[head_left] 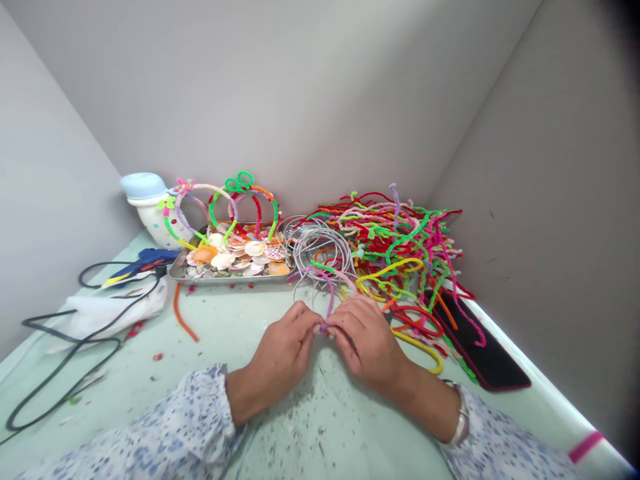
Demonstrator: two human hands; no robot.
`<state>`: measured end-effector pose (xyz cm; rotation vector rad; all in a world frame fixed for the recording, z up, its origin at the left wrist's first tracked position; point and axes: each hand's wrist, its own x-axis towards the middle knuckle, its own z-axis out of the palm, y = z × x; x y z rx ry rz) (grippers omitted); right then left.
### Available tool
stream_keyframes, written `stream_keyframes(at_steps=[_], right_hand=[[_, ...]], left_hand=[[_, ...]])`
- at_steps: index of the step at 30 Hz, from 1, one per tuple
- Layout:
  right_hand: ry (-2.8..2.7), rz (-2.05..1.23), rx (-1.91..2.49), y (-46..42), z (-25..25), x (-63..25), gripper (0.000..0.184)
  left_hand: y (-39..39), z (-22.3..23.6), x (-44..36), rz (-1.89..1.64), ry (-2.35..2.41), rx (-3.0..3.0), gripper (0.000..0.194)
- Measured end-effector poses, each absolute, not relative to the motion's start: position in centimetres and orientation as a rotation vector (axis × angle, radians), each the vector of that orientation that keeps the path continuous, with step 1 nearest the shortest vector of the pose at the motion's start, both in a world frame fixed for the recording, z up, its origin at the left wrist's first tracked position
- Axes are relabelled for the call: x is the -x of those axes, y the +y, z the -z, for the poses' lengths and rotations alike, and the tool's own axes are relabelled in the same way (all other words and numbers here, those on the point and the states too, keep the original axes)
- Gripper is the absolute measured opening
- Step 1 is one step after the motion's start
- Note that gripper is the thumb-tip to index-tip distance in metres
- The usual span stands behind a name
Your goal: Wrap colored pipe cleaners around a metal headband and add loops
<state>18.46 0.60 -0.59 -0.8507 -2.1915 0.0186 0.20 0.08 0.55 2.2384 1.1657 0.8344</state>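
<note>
My left hand (283,360) and my right hand (365,340) meet at the middle of the green tabletop. Their fingertips pinch a purple pipe cleaner (327,303) where it lies against a thin silver wire hoop (320,257). More wire hoops are tangled there, just beyond my fingers. Behind my right hand rises a heap of multicoloured pipe cleaners (395,250), with yellow and red loops close to my knuckles. The pinched point itself is mostly hidden by my fingers.
A metal tray of seashells (175,272) holds pipe-cleaner headbands (225,207). Nearby are a blue glue gun (143,265), black cable (65,347), white plastic bag (115,313), and pale blue-and-white container (150,213). A loose orange pipe cleaner (180,313) lies ahead of my left hand. Grey walls enclose three sides.
</note>
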Motion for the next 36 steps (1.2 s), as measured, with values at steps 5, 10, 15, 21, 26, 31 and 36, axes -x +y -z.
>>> stream_keyframes(at_steps=[5,10,15,21,26,31,36], right_hand=[[-2.198,-0.013,0.865,0.57,0.55,-18.31,0.011],[-2.202,-0.013,0.860,0.57,0.68,-18.32,0.011],[-2.208,-0.003,0.855,0.64,0.68,-18.38,0.012],[-2.201,-0.001,0.874,0.56,0.68,-18.31,0.012],[-2.190,0.004,0.885,0.56,0.60,-18.29,0.012],[-2.193,-0.030,0.893,0.55,0.45,-18.21,0.012],[-2.214,-0.014,0.934,0.41,0.68,-18.21,0.014]], left_hand=[[0.10,-0.50,-0.30,-0.831,1.162,-2.197,0.027],[0.21,-0.54,-0.28,-0.824,1.130,-2.156,0.028],[0.41,-0.43,-0.32,-0.807,1.105,-2.131,0.028],[0.13,-0.48,-0.17,-0.821,1.062,-2.120,0.022],[-0.08,-0.49,-0.25,-0.831,1.087,-2.157,0.018],[-0.12,-0.39,-0.37,-0.853,1.139,-2.187,0.018],[-0.22,-0.22,-0.40,-0.884,1.135,-2.227,0.021]])
